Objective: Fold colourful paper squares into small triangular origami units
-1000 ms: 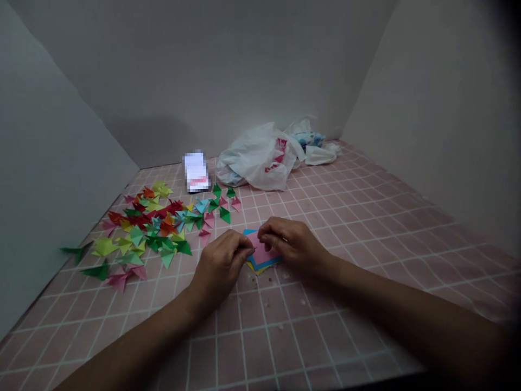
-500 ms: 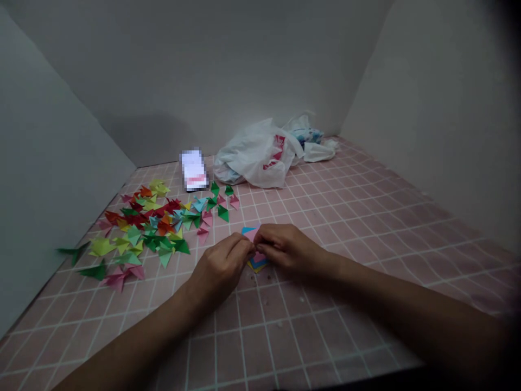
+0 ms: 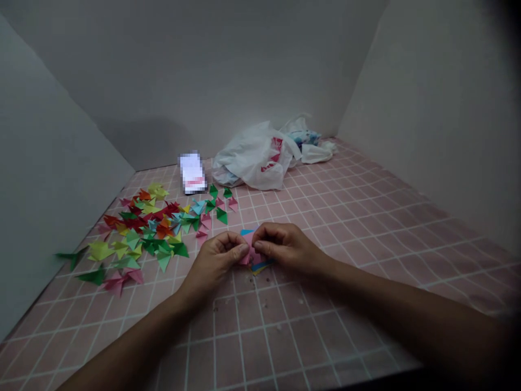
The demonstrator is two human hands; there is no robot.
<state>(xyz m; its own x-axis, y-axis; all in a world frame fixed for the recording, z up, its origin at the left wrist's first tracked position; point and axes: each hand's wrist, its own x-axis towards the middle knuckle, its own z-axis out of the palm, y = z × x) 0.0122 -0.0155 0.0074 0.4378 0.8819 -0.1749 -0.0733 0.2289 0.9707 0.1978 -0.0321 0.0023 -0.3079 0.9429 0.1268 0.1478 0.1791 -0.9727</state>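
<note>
A small piece of pink paper [image 3: 246, 259] is held between my two hands, near the middle of the view. My left hand [image 3: 220, 254] is closed, thumb and forefinger pinching the paper's left side. From the other side my right hand [image 3: 283, 244] is also closed in a pinch at the paper, its fingertips partly covering it. Beneath both hands lie coloured paper sheets, with a blue corner [image 3: 246, 232] and a yellow edge [image 3: 260, 270] peeking out. How the pink piece is folded is too small to tell.
Many folded paper figures [image 3: 163, 228] in several colours spread over the pink checked surface [image 3: 345, 228] at left. A lit phone [image 3: 192, 172] leans behind them, beside a white plastic bag [image 3: 252, 157]. Pale walls [image 3: 252, 65] stand around the surface.
My fingertips have drawn slightly apart, the left hand shifting a little to the left. More of the pink paper now shows between them.
</note>
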